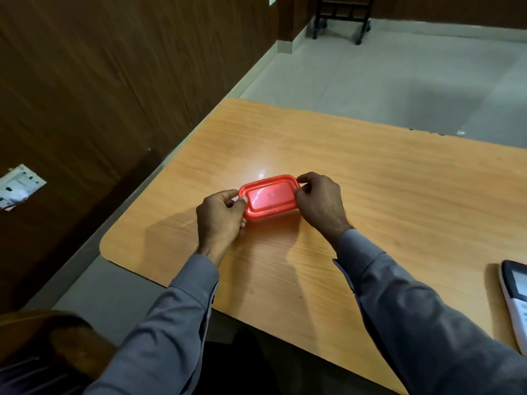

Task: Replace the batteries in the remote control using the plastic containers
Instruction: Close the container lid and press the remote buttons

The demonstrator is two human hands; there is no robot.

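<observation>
Red plastic marks the thing in hand: in the head view a small container with a red lid (269, 197) sits on the orange wood-grain desk (370, 172), roughly at its middle, and both hands are clamped on its short ends. The left hand (219, 220) pinches the near-left corner, its thumb on the lid's rim; the right hand (320, 203) curls its fingers round the far-right end, thumb and forefinger on the lip. The lid appears seated all round, so the step in hand looks like prying it off. To do that well, one hand should steady the base against the desk while the other peels a single corner upward, working along the rim and not yanking the whole lid, so that whatever lies inside does not jump out and roll. What is inside cannot be told: the lid is opaque and the body beneath it is almost wholly hidden by it and the fingers. Only this one container shows. The remote control (514, 297), white with a dark top and a pale screen, lies face up at the right edge of the desk, well apart from the hands and partly cut off by the frame.
</observation>
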